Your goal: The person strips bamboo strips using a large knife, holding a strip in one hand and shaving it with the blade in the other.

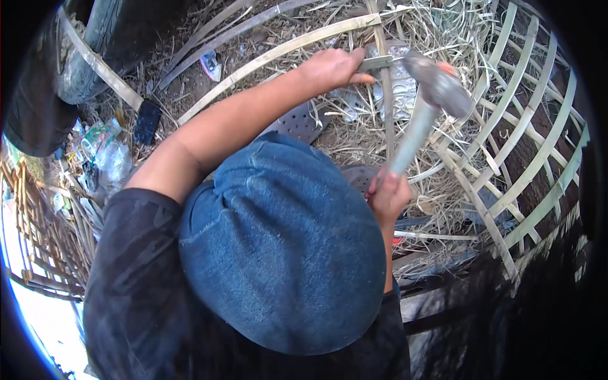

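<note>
My left hand (332, 69) is closed around a short, flat, greenish-tan strip (376, 63), which looks like split bamboo. The strip's end lies across a narrow upright slat (387, 104). My right hand (389, 195) grips the pale handle of a hammer (418, 126). Its grey metal head (438, 83) is raised just right of the strip and the slat, apart from both and slightly blurred. A blue cloth cap (285, 247) fills the middle of the view and hides what lies beneath it.
A woven bamboo lattice (525, 126) stands at the right. Long curved bamboo strips (272, 57) cross the far ground. Shavings (443, 28) cover the ground. At the left are a post (92, 57), a dark phone-like block (147, 122), plastic litter (107, 149) and a stick basket (47, 234).
</note>
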